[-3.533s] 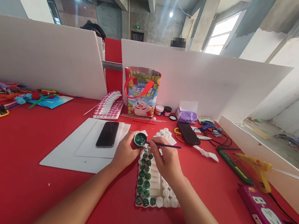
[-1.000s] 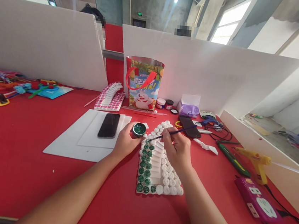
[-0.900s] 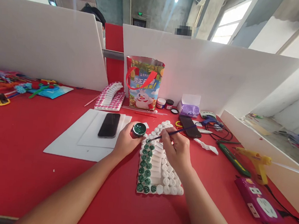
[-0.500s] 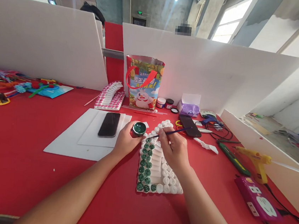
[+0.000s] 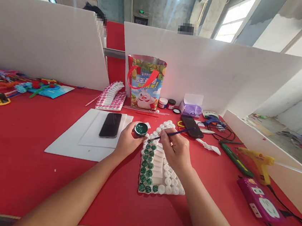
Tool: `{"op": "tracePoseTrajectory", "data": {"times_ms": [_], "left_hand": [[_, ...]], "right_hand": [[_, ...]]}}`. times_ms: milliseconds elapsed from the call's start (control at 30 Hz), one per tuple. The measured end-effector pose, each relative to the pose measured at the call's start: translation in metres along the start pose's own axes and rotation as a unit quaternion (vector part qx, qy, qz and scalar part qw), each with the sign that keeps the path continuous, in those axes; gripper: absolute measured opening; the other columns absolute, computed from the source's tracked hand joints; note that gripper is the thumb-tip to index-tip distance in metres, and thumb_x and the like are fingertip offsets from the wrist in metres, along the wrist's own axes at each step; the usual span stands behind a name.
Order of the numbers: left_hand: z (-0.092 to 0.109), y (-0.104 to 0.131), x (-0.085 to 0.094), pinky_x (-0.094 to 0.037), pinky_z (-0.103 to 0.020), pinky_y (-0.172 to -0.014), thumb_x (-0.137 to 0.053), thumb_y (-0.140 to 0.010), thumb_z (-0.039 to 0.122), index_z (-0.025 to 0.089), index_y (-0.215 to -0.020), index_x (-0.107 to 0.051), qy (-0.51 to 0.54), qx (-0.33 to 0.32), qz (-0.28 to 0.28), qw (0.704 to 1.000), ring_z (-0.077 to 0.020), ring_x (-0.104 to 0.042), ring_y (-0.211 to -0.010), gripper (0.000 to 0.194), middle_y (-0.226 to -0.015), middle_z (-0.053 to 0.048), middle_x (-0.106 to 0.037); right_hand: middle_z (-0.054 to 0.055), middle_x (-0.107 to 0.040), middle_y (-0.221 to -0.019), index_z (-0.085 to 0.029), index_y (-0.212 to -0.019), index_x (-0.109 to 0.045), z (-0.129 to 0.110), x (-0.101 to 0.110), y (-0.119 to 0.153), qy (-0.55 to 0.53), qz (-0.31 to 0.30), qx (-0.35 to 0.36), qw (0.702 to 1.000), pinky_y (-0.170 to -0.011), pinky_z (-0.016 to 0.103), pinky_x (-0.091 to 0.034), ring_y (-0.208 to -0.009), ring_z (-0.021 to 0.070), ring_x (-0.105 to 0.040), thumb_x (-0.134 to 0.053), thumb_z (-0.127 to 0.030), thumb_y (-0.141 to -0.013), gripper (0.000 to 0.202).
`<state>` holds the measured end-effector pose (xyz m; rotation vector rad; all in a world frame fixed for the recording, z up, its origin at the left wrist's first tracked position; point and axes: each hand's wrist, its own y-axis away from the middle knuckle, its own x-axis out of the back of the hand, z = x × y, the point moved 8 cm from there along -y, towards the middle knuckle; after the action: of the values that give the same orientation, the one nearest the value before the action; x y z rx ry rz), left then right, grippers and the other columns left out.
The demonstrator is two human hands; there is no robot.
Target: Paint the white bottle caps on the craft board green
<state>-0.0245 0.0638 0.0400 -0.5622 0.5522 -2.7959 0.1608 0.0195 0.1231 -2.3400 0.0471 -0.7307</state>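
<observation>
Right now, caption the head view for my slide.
Left hand holds a green paint jar while the right hand brings a paintbrush to partly green rosettes.

Single view, head-worn: set above the near side of the red table, facing forward and angled down. Both forearms enter from the bottom edge; hands centred at close range. White boards and the room beyond occupy the upper part.

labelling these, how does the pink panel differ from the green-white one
The pink panel has pink rosettes; the green-white panel has green ones mostly left, white elsewhere. The pink panel sits by the bag; the green-white panel lies nearer, under the brush. Both have a pale pleated strip.
</observation>
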Motion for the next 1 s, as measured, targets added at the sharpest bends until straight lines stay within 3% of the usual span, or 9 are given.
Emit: {"op": "tracePoseTrajectory", "data": {"times_ms": [1000], "left_hand": [[0.0002,-0.0003,0.0004,-0.056,-0.037,-0.092,-0.083,-0.071,0.032,0.023,-0.110,-0.066,0.000,-0.006,-0.002,1.000,-0.0248,-0.069,-0.103,0.044,-0.110,-0.005,-0.075]], "right_hand": [[0.000,-0.060,-0.064,-0.022,-0.082,-0.057,0.0040,0.0029,-0.0016,0.011,0.012,-0.002,1.000,-0.051,0.025,-0.038,-0.053,0.0126,-0.049,-0.049,-0.032,-0.102,0.024]]}}
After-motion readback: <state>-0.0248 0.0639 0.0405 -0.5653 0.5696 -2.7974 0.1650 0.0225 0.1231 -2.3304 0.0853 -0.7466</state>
